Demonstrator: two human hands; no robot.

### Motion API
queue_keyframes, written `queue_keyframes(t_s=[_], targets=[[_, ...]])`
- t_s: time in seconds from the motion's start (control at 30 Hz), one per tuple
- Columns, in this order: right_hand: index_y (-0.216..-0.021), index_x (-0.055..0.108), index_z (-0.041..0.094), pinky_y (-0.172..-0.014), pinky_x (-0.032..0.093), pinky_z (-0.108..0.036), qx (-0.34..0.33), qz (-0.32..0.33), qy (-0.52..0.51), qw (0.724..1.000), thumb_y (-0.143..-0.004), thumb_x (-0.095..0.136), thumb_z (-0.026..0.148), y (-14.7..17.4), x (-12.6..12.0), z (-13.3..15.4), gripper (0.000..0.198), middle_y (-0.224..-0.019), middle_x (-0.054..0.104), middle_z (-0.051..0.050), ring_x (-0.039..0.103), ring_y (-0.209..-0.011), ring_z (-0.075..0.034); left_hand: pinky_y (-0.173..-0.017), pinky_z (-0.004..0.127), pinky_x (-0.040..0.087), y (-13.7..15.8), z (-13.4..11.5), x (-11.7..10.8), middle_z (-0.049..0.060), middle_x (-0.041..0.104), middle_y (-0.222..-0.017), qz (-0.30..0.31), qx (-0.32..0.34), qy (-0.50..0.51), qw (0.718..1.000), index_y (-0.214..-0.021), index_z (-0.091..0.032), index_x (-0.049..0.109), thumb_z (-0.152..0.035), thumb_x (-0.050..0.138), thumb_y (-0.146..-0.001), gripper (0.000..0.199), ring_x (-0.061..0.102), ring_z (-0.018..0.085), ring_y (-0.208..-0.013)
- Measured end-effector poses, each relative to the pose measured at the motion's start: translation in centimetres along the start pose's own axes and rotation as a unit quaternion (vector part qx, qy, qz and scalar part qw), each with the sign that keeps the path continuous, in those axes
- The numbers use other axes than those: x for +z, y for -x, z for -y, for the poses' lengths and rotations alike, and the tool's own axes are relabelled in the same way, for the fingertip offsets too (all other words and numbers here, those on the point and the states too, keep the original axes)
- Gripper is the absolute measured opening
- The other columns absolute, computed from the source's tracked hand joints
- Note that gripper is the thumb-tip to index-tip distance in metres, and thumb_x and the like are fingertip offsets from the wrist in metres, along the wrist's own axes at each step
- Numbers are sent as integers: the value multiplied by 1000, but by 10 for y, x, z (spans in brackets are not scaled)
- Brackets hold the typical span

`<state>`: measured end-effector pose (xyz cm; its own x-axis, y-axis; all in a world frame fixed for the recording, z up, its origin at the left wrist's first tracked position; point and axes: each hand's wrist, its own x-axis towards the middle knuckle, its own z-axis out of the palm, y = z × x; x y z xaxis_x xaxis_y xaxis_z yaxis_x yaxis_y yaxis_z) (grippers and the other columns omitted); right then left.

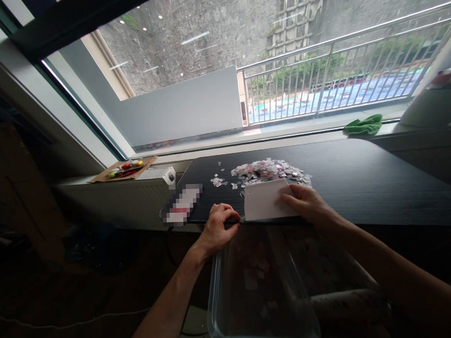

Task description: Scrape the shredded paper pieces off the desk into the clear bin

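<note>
My right hand grips the right side of a flat white rectangular card with a small hole in its upper left corner. The card stands tilted at the table's front edge, just before a heap of small cut paper pieces. My left hand is at the same edge, left of the card, with thumb and forefinger closed around something tiny that I cannot make out. Under the edge sits a clear plastic bin with paper pieces at its bottom.
Loose paper bits lie left of the heap on the black table. A blurred-out item is at the table's left end. Beyond are a radiator, a green cloth on the sill and a window with a railing outside.
</note>
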<state>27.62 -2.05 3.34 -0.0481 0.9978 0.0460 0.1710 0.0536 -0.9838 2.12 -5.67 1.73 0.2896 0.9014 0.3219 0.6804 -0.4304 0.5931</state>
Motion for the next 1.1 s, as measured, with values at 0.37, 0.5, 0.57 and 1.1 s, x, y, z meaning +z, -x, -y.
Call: queue_keyframes(t_s=[0.37, 0.5, 0.57, 1.1], targets=[[-79, 67, 20, -59, 53, -26, -28, -9, 7, 1000, -68, 64, 31, -1, -2, -2, 16, -74, 72, -1, 66, -67, -17, -117, 54, 10, 2, -3, -6, 2, 62, -100, 30, -11, 23, 999, -80, -22, 66, -16, 67, -72, 10, 57, 20, -99], [-78, 66, 19, -58, 53, -25, -18, 10, 6, 1000, -68, 65, 30, 1, -1, -3, 15, -73, 72, 0, 66, -65, -17, -115, 52, 18, 1, -4, -7, 3, 63, -99, 31, -7, 18, 999, -82, -22, 66, -15, 67, -72, 12, 56, 21, -100], [-80, 66, 20, -60, 53, -26, -22, 3, -1, 1000, -68, 65, 29, 2, -1, -1, 15, -75, 72, -1, 66, -67, -17, -113, 51, 24, 1, -4, -6, 4, 62, -99, 31, -7, 13, 999, -85, -22, 66, -15, 68, -72, 14, 55, 21, -101], [-79, 63, 20, -60, 51, -27, -60, 11, 37, 997, -70, 63, 30, 10, 1, 3, 13, -75, 68, -1, 63, -68, -17, -109, 48, 30, 1, -5, -3, 3, 61, -97, 18, -3, -15, 1000, -87, -23, 66, -14, 69, -69, 21, 55, 22, -103]])
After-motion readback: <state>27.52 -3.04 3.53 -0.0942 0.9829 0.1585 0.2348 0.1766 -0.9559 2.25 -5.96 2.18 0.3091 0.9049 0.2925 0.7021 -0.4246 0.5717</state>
